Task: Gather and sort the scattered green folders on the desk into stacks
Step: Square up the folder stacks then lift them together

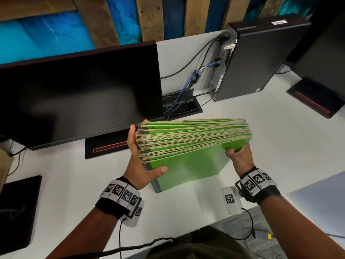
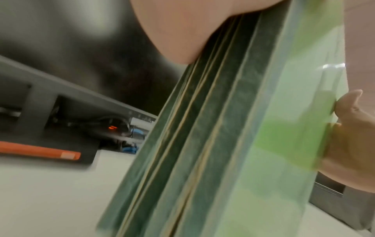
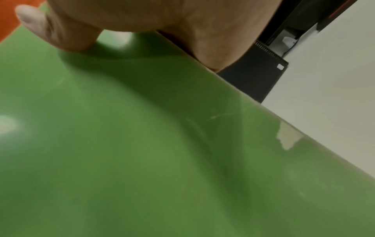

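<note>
A thick bundle of several green folders (image 1: pixel 188 146) stands on edge over the white desk (image 1: pixel 74 176), its tan paper edges turned up toward me. My left hand (image 1: pixel 141 156) grips the bundle's left end, thumb on the near green cover and fingers round the far side. My right hand (image 1: pixel 238 156) grips the right end, thumb on the near cover. In the left wrist view the folders' spines (image 2: pixel 202 144) fill the middle. The right wrist view shows the glossy green cover (image 3: pixel 162 152) with my thumb (image 3: pixel 50 28) pressed on it.
A dark monitor (image 1: pixel 78 98) stands at the back left on a base with a red line (image 1: pixel 108 146). A black computer tower (image 1: pixel 257 58) with cables stands at the back right. A cable well (image 1: pixel 181 103) lies behind the folders. A second monitor base (image 1: pixel 315 101) sits far right.
</note>
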`<move>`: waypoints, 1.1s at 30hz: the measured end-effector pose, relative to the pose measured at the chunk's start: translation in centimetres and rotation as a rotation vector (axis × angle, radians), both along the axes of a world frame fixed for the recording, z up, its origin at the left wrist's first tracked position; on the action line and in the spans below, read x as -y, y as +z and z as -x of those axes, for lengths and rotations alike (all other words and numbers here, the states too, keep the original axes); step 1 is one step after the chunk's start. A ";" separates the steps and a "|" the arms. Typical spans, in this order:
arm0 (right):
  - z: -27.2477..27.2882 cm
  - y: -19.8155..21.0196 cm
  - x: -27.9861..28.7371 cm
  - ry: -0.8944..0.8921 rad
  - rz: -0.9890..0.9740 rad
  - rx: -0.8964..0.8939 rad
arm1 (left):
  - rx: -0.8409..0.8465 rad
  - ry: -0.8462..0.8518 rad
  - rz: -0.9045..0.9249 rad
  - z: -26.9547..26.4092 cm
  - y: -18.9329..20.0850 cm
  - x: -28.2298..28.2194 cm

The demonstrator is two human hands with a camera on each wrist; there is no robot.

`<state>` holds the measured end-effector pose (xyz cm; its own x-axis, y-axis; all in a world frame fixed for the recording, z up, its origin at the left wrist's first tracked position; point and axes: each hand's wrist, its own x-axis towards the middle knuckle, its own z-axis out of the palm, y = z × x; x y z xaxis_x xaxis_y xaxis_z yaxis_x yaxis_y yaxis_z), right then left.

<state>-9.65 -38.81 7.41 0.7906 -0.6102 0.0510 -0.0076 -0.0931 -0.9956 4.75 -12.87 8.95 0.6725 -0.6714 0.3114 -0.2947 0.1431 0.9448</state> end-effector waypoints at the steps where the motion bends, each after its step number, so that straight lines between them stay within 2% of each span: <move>1: 0.1 -0.4 0.1 -0.006 0.009 -0.030 | -0.084 0.021 -0.115 0.1 -0.7 -0.6; 3: 0.2 -1.4 0.0 -0.001 0.033 -0.110 | -0.202 0.035 -0.351 0.2 -2.0 -1.6; 7: 0.9 -4.0 -0.2 0.021 0.003 -0.255 | -0.303 0.083 -0.610 0.4 -4.5 -2.4; 10: 0.3 -4.6 -0.5 -0.007 -0.005 -0.250 | -0.344 0.219 -0.678 0.4 -4.7 -1.2; 14: -1.7 -4.0 0.7 -0.097 -0.101 -0.163 | -0.388 0.417 -0.649 0.1 -5.1 1.4; 16: -2.1 -3.4 2.8 -0.118 -0.118 -0.187 | -0.416 0.402 -0.656 0.5 -4.5 3.7; 20: -0.4 -2.4 9.7 -0.142 -0.060 -0.343 | -0.419 0.327 -0.680 3.0 -4.1 10.7; 23: 1.0 -1.3 16.3 -0.191 -0.068 -0.544 | -0.504 0.237 -0.690 5.0 -3.4 17.8; 25: 2.0 -0.9 20.5 -0.231 -0.009 -0.758 | -0.615 0.186 -0.756 6.1 -3.9 22.5; 28: 3.7 -1.9 26.2 -0.272 0.078 -1.020 | -0.680 0.097 -0.861 7.2 -5.7 28.1; 33: 6.4 -5.0 32.4 -0.258 0.119 -1.171 | -0.621 -0.003 -1.026 8.7 -8.1 34.1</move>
